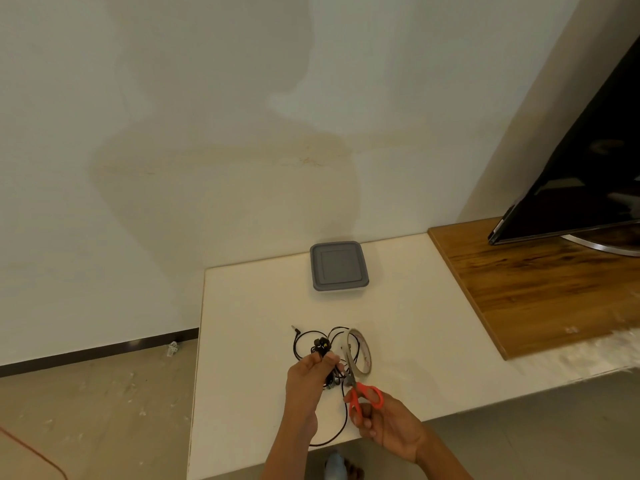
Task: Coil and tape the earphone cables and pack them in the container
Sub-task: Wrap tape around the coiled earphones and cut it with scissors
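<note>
Red scissors (361,389) fill the right hand's (388,427) grip, the left hand (308,379) pinches the earphone cables (321,345): taping step, probably, needing tape (366,356) cut next.

Nothing legible here: no text, label, brand, number or sign

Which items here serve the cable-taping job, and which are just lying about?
Job: earphone cables, held by the left hand; tape roll; scissors in the right hand; lidded container.
Lying about: television; wooden board; scrap on the floor.
</note>
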`<state>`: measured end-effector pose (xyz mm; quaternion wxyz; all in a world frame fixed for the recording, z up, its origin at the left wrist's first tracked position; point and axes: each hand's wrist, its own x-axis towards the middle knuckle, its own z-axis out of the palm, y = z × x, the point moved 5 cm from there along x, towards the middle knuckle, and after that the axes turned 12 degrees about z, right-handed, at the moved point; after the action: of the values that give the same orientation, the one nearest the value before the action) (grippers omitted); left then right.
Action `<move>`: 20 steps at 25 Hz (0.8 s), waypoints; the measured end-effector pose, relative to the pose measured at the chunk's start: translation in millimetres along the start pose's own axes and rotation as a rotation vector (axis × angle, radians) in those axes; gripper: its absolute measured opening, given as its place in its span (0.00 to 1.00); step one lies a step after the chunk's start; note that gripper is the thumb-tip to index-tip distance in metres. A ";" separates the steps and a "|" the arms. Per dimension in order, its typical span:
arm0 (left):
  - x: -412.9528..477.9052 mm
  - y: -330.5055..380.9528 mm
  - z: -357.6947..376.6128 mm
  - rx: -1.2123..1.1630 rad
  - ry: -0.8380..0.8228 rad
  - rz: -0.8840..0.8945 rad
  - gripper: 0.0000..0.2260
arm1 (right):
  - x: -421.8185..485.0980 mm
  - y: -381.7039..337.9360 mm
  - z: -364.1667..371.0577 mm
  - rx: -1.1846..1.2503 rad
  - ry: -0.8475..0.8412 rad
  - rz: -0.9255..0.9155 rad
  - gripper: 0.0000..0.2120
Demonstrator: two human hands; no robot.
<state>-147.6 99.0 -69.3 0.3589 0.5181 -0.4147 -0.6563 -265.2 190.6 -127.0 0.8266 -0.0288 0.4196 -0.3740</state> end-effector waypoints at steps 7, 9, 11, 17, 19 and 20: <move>-3.3 -4.8 -1.6 0.000 -0.073 -0.002 0.06 | 2.0 0.0 1.5 0.018 -0.037 -0.036 0.33; -3.9 -1.0 -1.3 -0.023 -0.077 0.020 0.05 | 1.5 -2.7 1.4 -0.032 -0.043 -0.038 0.31; -3.7 3.4 -0.8 -0.037 -0.085 0.044 0.05 | -1.0 -3.0 0.1 -0.079 -0.043 -0.035 0.31; -3.0 3.9 3.3 -0.041 -0.118 0.060 0.06 | -6.1 0.2 0.9 -0.049 -0.075 -0.038 0.29; -3.3 3.7 4.0 -0.043 -0.123 0.068 0.07 | -6.9 1.3 1.4 -0.051 -0.113 -0.024 0.26; -3.2 3.8 3.8 -0.041 -0.122 0.070 0.07 | -7.9 2.5 0.9 -0.046 -0.135 -0.019 0.24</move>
<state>-150.5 101.1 -64.2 0.3664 0.4550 -0.4401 -0.6819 -266.0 197.2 -122.1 0.8485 -0.0771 0.3711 -0.3694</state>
